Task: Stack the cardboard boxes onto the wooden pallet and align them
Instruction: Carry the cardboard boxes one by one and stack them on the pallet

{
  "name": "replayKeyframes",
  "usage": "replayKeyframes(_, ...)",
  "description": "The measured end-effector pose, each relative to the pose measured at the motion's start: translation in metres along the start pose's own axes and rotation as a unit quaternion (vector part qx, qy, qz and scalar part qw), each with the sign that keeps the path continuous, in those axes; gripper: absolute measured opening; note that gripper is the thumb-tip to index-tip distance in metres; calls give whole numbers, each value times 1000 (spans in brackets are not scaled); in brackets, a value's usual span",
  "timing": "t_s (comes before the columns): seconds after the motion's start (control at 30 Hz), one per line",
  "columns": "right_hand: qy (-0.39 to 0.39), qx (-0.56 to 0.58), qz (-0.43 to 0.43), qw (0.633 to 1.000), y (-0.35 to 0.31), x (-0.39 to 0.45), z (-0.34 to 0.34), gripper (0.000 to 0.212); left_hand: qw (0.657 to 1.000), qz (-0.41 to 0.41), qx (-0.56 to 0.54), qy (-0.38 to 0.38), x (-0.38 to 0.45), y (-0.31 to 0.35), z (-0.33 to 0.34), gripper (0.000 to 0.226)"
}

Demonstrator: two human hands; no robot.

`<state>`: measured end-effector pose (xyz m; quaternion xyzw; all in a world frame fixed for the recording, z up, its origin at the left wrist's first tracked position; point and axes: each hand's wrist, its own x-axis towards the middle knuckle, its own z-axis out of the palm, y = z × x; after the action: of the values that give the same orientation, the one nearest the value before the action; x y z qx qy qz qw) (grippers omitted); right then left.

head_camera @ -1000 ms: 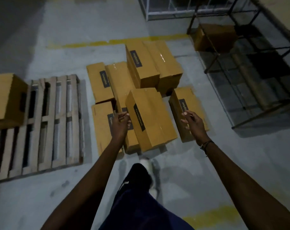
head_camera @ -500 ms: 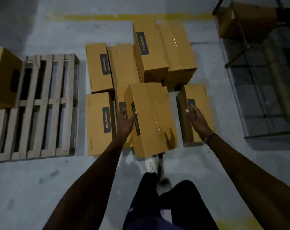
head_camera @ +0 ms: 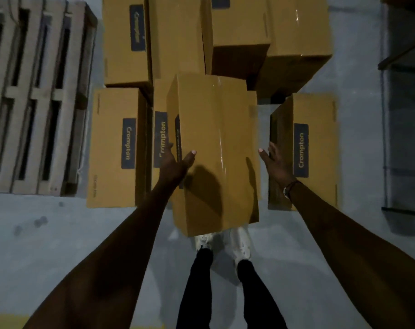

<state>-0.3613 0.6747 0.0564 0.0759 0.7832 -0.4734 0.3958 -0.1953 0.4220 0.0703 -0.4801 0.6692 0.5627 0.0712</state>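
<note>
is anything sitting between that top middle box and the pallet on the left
Yes. A labelled box lies on the floor between the top box and the wooden pallet; another lies behind it. The top box sits higher, so it would likely be lifted over them. The left hand touches its side; the right hand is just off it.

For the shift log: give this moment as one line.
stage: reaching | left hand: touching top box | right hand: open, beside it | pallet: left

The word "Crompton" stands on a dark label on the near left box, on the box beside it, and on the right box. The far left box has the same label, blurred.
</note>
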Motion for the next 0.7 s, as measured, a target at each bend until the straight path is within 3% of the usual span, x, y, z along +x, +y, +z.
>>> replayKeyframes(0.1,-9,-14,4,1000,26,41,8,72,1000,1,-15,9,26,-26,18,107)
replayKeyframes(0.27,-51,-10,32,998,65,77,29,77,998,54,-7,14,46,-53,36,78)
replayKeyframes(0.4,-56,13,17,998,74,77,45,63,996,86,11,16,43,-56,40,72)
replayKeyframes(0.57,-69,26,-15,997,52,58,34,58,997,74,-9,8,23,-37,26,87)
replayKeyframes(0.7,-85,-1,-66,994,4,24,13,56,996,65,-33,55,-18,-3,11,84)
